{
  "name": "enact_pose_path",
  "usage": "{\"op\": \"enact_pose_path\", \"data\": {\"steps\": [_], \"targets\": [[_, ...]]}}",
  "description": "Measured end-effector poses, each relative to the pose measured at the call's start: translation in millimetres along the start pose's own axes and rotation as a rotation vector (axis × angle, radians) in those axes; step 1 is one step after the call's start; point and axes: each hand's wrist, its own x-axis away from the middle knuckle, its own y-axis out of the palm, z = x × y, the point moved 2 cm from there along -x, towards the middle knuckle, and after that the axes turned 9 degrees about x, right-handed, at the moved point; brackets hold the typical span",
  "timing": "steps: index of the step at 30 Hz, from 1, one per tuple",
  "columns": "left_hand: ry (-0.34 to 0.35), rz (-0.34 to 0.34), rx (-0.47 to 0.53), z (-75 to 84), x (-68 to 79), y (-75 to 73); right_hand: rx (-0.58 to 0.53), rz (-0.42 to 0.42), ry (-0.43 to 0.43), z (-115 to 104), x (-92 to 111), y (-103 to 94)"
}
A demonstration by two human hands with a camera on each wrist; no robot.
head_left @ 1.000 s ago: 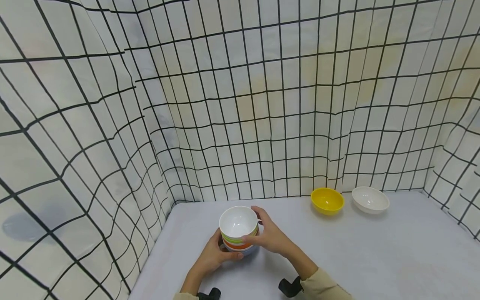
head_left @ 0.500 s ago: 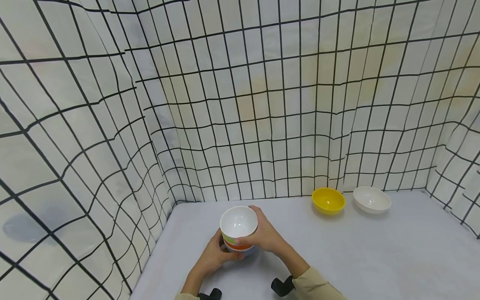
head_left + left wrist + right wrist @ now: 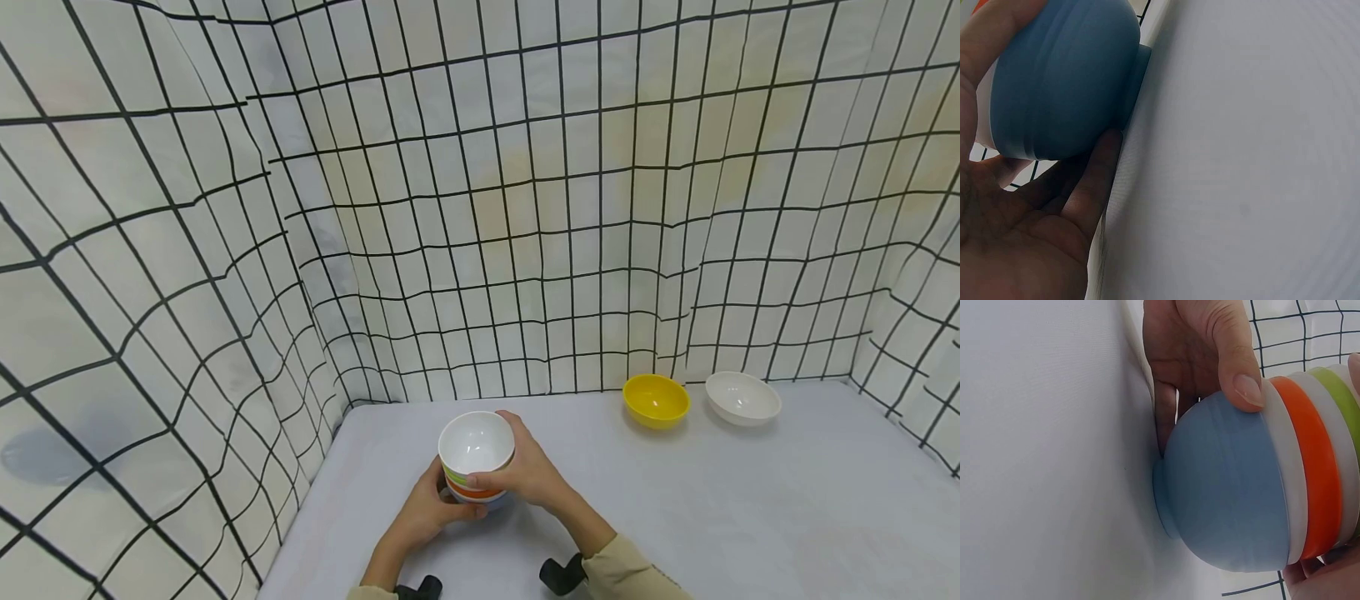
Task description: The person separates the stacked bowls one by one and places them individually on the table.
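Observation:
A stack of nested bowls stands on the white-covered table, left of centre in the head view. Lowest is a blue bowl (image 3: 1229, 487), its foot at the cloth. An orange-banded bowl (image 3: 1313, 469) sits in it, and a green-banded bowl (image 3: 1338, 394) with a white inside tops the stack. My left hand (image 3: 422, 510) holds the blue bowl low from the left, thumb across its near side and fingers by its foot. My right hand (image 3: 528, 468) grips the upper part of the stack from the right, thumb in front over the green band, fingers behind the rim.
A yellow bowl (image 3: 656, 402) and a white bowl (image 3: 742, 399) stand side by side toward the back right of the table (image 3: 750, 500). White walls with a black grid (image 3: 525, 250) rise behind and at both sides.
My right hand has closed in leftward around the upper bowls, its thumb sliding further across the front. My left hand and the stack stay almost where they were.

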Motion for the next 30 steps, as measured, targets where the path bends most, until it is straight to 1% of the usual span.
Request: {"op": "enact_pose_path", "data": {"steps": [6,13,23,30], "targets": [[0.002,0.001,-0.006,-0.6,0.1,0.1,0.007,0.010,-0.012,1.0,-0.1,0.0],[-0.001,0.008,-0.010,-0.1,-0.1,-0.1,0.028,0.029,-0.025,-3.3,0.1,-2.7],[-0.018,0.014,-0.034,1.3,-0.2,0.2,0.046,0.064,0.009,-7.5,-0.9,-9.9],[-0.020,0.030,-0.059,1.7,-0.6,0.4,0.020,0.086,0.013,-12.1,0.5,-17.8]]}}
